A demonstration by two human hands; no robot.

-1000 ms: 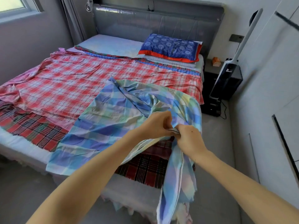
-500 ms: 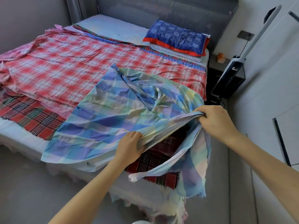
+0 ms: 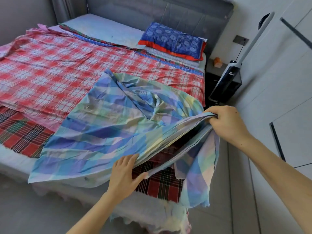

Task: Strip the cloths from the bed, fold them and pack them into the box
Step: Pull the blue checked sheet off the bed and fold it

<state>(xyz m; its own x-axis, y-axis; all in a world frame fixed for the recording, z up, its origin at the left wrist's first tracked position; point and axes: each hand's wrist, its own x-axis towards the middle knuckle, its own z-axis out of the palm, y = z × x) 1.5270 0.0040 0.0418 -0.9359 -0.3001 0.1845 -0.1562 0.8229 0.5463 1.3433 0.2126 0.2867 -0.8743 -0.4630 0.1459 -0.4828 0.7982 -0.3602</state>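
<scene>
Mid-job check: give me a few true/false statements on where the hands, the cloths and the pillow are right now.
1. The right hand grips a bunched edge of the pastel blue-green checked cloth. True.
2. The blue patterned pillow with red trim lies at the foot of the bed. False: it lies at the head, against the grey padded headboard.
3. The pastel cloth lies partly over the red-and-white checked cloth. True.
4. The left hand rests on the pillow. False: it is at the pastel cloth's near edge, with its fingertips under it.
</scene>
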